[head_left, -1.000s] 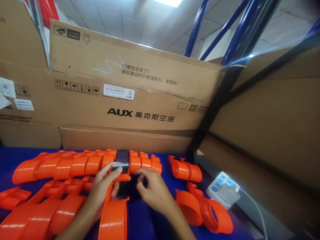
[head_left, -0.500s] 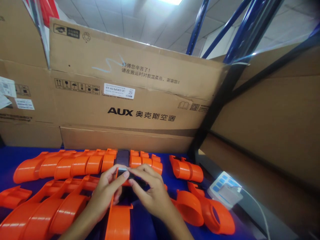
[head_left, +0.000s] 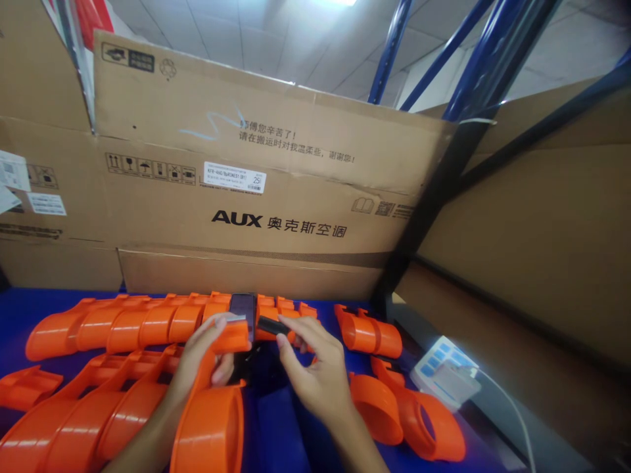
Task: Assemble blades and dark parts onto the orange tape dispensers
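Observation:
My left hand (head_left: pixel 197 355) is closed around the upper end of an orange plastic part (head_left: pixel 211 427), whose wide ring hangs down toward me. A thin whitish strip (head_left: pixel 235 318) shows on top of that end. To the right, my right hand (head_left: pixel 320 368) pinches a small black bar-shaped piece (head_left: pixel 269 325) between thumb and fingers. A narrow gap separates the black piece from the orange part. What the black piece is, I cannot make out. Behind my hands a dark flat phone-like object (head_left: pixel 242 305) stands among the orange parts.
Rows of similar orange parts (head_left: pixel 125 325) lie on the blue surface (head_left: pixel 20 302), left and behind. More orange rings (head_left: pixel 377 407) lie at right, near a white power strip (head_left: pixel 444 368) with a plug and cable. Cardboard (head_left: pixel 276 197) and a dark rack post (head_left: pixel 419 223) border the back.
My right hand has drawn the black piece away from the orange part, to the right. My left hand has shifted slightly left and tilted the part, so its ring shows more.

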Action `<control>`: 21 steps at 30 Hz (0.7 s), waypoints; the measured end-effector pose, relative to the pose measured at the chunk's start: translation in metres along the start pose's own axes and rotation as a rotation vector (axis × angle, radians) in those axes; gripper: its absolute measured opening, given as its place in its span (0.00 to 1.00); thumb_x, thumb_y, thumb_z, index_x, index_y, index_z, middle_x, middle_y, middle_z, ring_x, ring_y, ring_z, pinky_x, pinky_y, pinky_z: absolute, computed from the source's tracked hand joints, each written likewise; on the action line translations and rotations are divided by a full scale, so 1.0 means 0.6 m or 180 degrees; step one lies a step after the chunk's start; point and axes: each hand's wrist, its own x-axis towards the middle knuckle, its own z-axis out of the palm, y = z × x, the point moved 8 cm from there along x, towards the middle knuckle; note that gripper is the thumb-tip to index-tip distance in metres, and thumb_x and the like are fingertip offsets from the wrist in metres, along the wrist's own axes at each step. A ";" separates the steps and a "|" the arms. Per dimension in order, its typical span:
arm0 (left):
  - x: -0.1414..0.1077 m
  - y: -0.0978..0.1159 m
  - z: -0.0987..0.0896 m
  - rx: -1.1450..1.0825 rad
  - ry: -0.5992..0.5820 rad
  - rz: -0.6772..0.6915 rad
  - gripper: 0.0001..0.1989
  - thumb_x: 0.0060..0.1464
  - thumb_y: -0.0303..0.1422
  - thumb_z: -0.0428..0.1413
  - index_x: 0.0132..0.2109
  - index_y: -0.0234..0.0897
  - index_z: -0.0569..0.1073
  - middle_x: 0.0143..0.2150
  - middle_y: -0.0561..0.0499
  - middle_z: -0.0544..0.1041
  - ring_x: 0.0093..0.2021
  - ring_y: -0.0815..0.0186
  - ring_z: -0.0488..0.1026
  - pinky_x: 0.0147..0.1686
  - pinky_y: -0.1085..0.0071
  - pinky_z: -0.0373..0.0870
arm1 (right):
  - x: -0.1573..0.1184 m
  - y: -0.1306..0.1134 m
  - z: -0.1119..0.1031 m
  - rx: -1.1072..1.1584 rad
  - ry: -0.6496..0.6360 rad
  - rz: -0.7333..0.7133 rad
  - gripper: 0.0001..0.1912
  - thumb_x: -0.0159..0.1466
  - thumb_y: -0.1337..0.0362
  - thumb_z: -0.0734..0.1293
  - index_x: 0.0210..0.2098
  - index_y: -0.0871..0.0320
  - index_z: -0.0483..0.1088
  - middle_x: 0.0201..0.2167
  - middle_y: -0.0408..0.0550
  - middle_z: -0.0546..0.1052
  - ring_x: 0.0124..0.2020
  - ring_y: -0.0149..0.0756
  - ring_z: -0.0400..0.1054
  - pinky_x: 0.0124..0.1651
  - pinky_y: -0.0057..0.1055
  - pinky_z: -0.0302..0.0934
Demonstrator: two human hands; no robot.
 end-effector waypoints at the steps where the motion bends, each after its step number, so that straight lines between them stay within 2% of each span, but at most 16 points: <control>1: 0.001 0.003 -0.001 -0.0040 -0.0076 -0.0001 0.26 0.57 0.56 0.57 0.45 0.35 0.75 0.09 0.58 0.64 0.09 0.68 0.58 0.12 0.76 0.54 | 0.000 0.004 -0.002 -0.0089 0.0049 0.0051 0.13 0.67 0.67 0.68 0.51 0.54 0.77 0.40 0.50 0.81 0.38 0.41 0.76 0.44 0.37 0.72; 3: 0.001 0.011 0.000 -0.0064 -0.0168 0.0128 0.24 0.60 0.54 0.56 0.47 0.36 0.74 0.10 0.58 0.66 0.09 0.68 0.59 0.12 0.76 0.55 | -0.001 0.010 0.005 -0.0266 -0.0052 0.0115 0.13 0.67 0.67 0.68 0.50 0.55 0.77 0.41 0.51 0.81 0.39 0.42 0.76 0.44 0.38 0.71; 8: -0.007 0.010 0.014 -0.0039 -0.0295 0.0420 0.20 0.61 0.50 0.58 0.48 0.39 0.71 0.11 0.59 0.68 0.08 0.70 0.57 0.11 0.78 0.53 | -0.016 0.007 0.071 -0.0584 -0.0950 -0.0054 0.09 0.65 0.68 0.70 0.44 0.53 0.76 0.40 0.49 0.81 0.41 0.44 0.74 0.43 0.37 0.69; 12: -0.014 0.006 0.018 -0.0090 -0.0209 0.0424 0.20 0.61 0.49 0.58 0.50 0.40 0.70 0.11 0.60 0.66 0.08 0.73 0.56 0.12 0.81 0.52 | -0.029 -0.004 0.107 -0.0721 -0.1395 -0.0089 0.06 0.65 0.68 0.69 0.42 0.53 0.76 0.38 0.48 0.80 0.42 0.43 0.73 0.46 0.36 0.67; 16: -0.019 0.009 0.022 -0.0103 -0.0184 0.0414 0.19 0.62 0.48 0.57 0.50 0.40 0.70 0.11 0.60 0.67 0.09 0.74 0.54 0.12 0.82 0.52 | -0.033 -0.012 0.120 -0.0749 -0.1666 0.0040 0.08 0.66 0.69 0.68 0.43 0.53 0.75 0.41 0.47 0.80 0.45 0.42 0.71 0.50 0.37 0.63; 21: -0.018 0.011 0.026 -0.0115 -0.0228 0.0440 0.17 0.63 0.48 0.57 0.50 0.41 0.70 0.12 0.60 0.67 0.09 0.74 0.55 0.12 0.83 0.53 | -0.031 -0.011 0.118 -0.0693 -0.1703 0.0166 0.07 0.68 0.70 0.65 0.42 0.54 0.74 0.41 0.47 0.80 0.46 0.42 0.69 0.53 0.37 0.60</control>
